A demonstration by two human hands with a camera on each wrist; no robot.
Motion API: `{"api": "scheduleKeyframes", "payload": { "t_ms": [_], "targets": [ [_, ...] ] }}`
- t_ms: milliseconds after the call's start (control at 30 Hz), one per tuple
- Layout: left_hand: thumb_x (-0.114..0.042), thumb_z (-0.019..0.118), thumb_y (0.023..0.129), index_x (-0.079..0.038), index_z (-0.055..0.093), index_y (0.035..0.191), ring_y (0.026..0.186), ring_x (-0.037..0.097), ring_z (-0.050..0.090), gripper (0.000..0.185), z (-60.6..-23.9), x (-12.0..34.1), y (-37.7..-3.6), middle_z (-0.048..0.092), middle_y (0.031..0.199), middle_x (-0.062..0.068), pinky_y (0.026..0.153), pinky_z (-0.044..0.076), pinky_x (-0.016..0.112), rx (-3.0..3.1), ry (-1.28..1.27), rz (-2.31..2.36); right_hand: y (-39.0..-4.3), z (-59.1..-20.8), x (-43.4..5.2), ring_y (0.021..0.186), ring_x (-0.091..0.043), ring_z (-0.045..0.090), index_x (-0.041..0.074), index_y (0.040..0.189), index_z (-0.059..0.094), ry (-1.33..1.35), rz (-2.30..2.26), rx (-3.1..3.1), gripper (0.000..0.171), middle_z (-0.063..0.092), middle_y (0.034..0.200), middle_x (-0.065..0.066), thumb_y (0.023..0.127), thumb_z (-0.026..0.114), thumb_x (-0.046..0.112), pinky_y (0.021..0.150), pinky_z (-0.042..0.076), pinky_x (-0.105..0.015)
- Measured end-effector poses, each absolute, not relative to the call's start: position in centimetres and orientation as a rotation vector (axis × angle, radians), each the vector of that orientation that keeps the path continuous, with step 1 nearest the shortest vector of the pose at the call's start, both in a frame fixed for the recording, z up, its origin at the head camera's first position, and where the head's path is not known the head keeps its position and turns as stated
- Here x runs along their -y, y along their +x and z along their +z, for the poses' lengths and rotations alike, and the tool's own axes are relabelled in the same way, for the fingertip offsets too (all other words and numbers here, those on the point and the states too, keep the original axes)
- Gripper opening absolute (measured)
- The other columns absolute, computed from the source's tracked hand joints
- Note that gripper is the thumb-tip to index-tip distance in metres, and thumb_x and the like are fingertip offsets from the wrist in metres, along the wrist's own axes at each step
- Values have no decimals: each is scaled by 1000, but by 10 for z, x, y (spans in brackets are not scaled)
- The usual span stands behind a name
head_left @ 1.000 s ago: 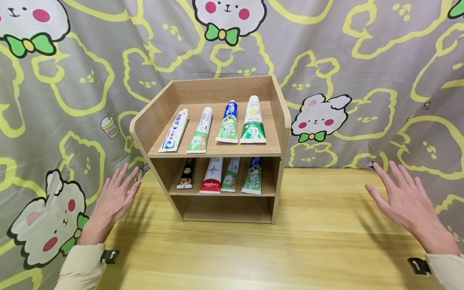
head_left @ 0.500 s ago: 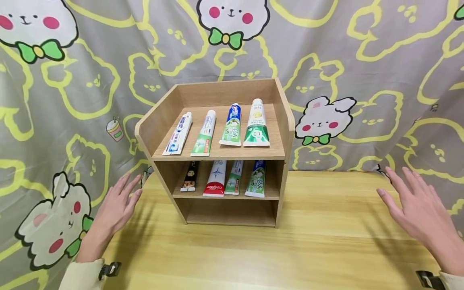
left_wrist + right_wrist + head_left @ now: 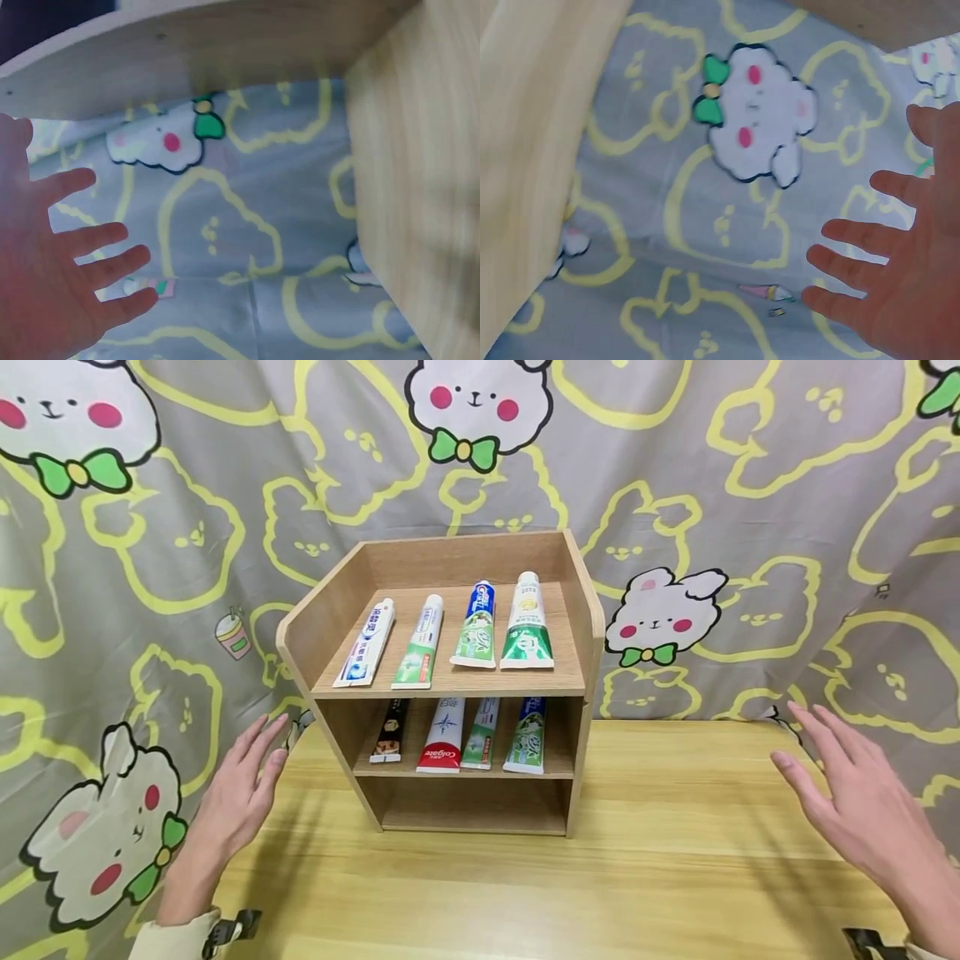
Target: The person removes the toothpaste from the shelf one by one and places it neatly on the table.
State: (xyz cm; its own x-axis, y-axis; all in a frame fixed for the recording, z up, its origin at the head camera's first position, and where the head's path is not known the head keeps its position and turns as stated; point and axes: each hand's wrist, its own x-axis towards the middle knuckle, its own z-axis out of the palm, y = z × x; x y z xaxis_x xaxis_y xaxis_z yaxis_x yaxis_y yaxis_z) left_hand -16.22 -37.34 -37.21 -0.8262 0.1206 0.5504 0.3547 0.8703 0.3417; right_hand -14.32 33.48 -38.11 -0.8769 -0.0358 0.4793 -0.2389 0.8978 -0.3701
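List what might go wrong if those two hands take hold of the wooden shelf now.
1. The toothpaste tubes on the top shelf lie loose with no front lip, so tilting the wooden shelf forward would likely slide them off.
2. The middle-shelf tubes reach the front edge and could spill likewise.
3. The left hand is close to the shelf, the right hand well off, so an uneven grip may twist it.

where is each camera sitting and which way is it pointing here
Head: worn on the head, looking forward and down at the wooden shelf on the table; both forearms show, left hand and right hand open.
Left wrist: looks past the left hand at the shelf's side and the curtain.
Right wrist: looks past the right hand at the curtain.
Shared: the rabbit-print curtain.
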Motion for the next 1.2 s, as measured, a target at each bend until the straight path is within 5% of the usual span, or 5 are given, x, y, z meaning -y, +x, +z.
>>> {"api": "scheduleKeyframes", "payload": {
  "t_ms": [167, 267, 400, 533, 1200],
  "targets": [
    [-20, 42, 111, -22, 40, 159, 140, 51, 38, 49, -359, 361, -159, 34, 163, 16, 105, 30, 73, 2440, -363, -710, -136, -366, -316, 148, -54, 18, 23, 164, 27, 258, 734, 2500, 67, 22, 167, -20, 105, 58, 22, 111, 11, -76],
    [-19, 42, 110, -21, 43, 158, 143, 38, 40, 48, -353, 354, -158, 39, 160, 13, 117, 30, 52, 2356, -389, -767, -135, -360, -305, 152, -42, 22, 24, 163, 31, 315, 780, 2435, 67, 28, 165, -17, 104, 60, 16, 114, 13, -72],
    [-15, 43, 109, -16, 49, 154, 130, 11, 51, 45, -344, 344, -157, 53, 148, 9, 102, 35, 17, 2204, -421, -840, -132, -350, -294, 149, -8, 27, 30, 161, 34, 342, 816, 2373, 69, 38, 161, -10, 101, 64, 13, 122, 18, -35],
    [-13, 42, 109, -15, 53, 151, 120, 0, 55, 44, -332, 335, -156, 60, 136, -4, 87, 36, 15, 2107, -402, -902, -128, -340, -280, 140, 8, 32, 33, 160, 37, 341, 885, 2336, 72, 44, 157, -2, 98, 69, 12, 110, 19, -13],
    [-14, 36, 109, -11, 49, 152, 134, 28, 50, 45, -274, 301, -173, 47, 152, 14, 102, 46, 25, 1938, -494, -1364, -125, -283, -195, 136, -24, 49, -3, 148, 49, 734, 1200, 1960, 67, 51, 148, -17, 85, 67, -18, 114, 38, -30]
  ]
}}
